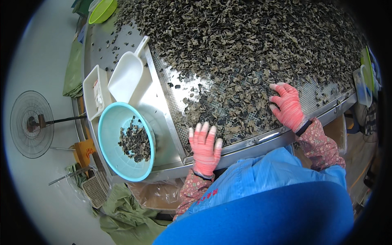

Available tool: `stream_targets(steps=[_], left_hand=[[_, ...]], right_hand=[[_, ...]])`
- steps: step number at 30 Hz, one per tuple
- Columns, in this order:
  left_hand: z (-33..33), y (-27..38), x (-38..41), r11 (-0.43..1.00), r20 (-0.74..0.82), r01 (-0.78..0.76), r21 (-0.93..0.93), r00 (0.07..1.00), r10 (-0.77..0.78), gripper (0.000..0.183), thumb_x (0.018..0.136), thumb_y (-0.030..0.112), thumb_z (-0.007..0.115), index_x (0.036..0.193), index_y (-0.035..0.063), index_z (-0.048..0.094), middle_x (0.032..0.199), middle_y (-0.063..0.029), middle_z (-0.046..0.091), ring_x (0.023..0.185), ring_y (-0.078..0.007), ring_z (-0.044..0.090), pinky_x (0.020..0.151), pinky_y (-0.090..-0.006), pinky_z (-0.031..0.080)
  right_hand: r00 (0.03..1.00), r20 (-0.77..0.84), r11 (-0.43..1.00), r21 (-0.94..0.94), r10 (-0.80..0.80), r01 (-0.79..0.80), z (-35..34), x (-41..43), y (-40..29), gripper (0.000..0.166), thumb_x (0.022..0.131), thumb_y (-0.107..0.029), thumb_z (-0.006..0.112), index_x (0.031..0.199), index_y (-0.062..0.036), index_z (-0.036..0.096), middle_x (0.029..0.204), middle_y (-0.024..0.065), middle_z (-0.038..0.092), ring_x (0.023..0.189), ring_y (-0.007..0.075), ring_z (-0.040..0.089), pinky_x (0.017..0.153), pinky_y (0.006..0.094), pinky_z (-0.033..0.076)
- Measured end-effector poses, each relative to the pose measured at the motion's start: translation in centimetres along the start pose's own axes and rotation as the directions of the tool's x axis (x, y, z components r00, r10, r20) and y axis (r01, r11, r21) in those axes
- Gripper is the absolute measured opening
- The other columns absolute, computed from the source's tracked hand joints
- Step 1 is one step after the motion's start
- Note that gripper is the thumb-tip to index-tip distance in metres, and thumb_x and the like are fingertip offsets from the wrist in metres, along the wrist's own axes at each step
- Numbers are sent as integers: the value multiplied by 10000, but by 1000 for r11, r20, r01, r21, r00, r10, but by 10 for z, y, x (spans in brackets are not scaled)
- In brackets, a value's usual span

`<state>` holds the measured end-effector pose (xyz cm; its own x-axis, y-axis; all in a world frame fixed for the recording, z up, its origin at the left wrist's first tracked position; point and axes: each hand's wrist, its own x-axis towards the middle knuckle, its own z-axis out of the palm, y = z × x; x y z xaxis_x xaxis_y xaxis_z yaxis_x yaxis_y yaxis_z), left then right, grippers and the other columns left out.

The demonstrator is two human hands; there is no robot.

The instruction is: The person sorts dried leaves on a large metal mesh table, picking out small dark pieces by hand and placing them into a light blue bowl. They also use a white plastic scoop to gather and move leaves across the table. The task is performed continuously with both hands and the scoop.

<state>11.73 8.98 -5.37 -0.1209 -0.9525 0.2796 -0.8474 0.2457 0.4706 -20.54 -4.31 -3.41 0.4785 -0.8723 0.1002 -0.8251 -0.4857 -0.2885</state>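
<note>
Dried black fungus pieces (245, 39) lie heaped across the far part of a metal mesh screen (171, 101), thinning out toward me. My left hand (204, 150), in a pink striped glove with pale fingertips, is at the near left part of the screen, beside a loose patch of fungus. Its fingers are spread and hold nothing that I can see. My right hand (286, 105), gloved alike, is over the right side of the thin layer. Its fingers are apart and slightly bent, the tips at the edge of the fungus, with no piece visibly gripped.
Left of the screen, a light-blue plastic basket (105, 144) holds fungus pieces. A white scoop (127, 73) and a white tray (88, 101) sit behind it. A green basin (102, 12) is at the far left. A fan (32, 124) stands beyond the table; a clear container (361, 87) is at right.
</note>
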Motion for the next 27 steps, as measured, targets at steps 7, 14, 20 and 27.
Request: stream_targets(steps=[7, 14, 20, 27], left_hand=[[17, 43, 34, 965, 43, -120, -232, 990, 134, 524, 846, 253, 756, 1312, 62, 613, 1230, -113, 637, 1139, -321, 601, 1058, -520, 435], [17, 48, 55, 910, 46, -294, -291, 946, 320, 438, 846, 119, 736, 1267, 52, 634, 762, -73, 603, 690, -272, 636, 596, -402, 503], [-55, -49, 20, 987, -462, 151, -59, 872, -161, 317, 870, 0, 714, 1183, 26, 676, 887, -115, 655, 782, -265, 641, 679, -371, 522], [-121, -130, -38, 759, -368, 552, 347, 824, -431, 402, 927, 136, 666, 1298, -15, 634, 1386, -238, 532, 1253, -405, 532, 1077, -475, 425]], right_hand=[[998, -16, 789, 613, 66, -43, -9, -2, -40, 260, 697, -38, 799, 885, -79, 624, 1152, 102, 624, 1080, 296, 599, 936, 417, 491], [955, 292, 437, 865, -40, -246, -16, -18, -54, 368, 836, -227, 809, 1122, -55, 654, 1164, 71, 597, 957, 161, 590, 840, 311, 511], [951, 20, 859, 424, 307, -286, -40, -52, 28, 669, 787, -193, 808, 1383, -47, 540, 1245, 125, 566, 1121, 277, 582, 963, 363, 479], [934, 258, 894, 312, 246, -322, -27, -58, 9, 923, 671, -278, 882, 1467, -68, 464, 1407, 250, 469, 1222, 442, 539, 1031, 481, 472]])
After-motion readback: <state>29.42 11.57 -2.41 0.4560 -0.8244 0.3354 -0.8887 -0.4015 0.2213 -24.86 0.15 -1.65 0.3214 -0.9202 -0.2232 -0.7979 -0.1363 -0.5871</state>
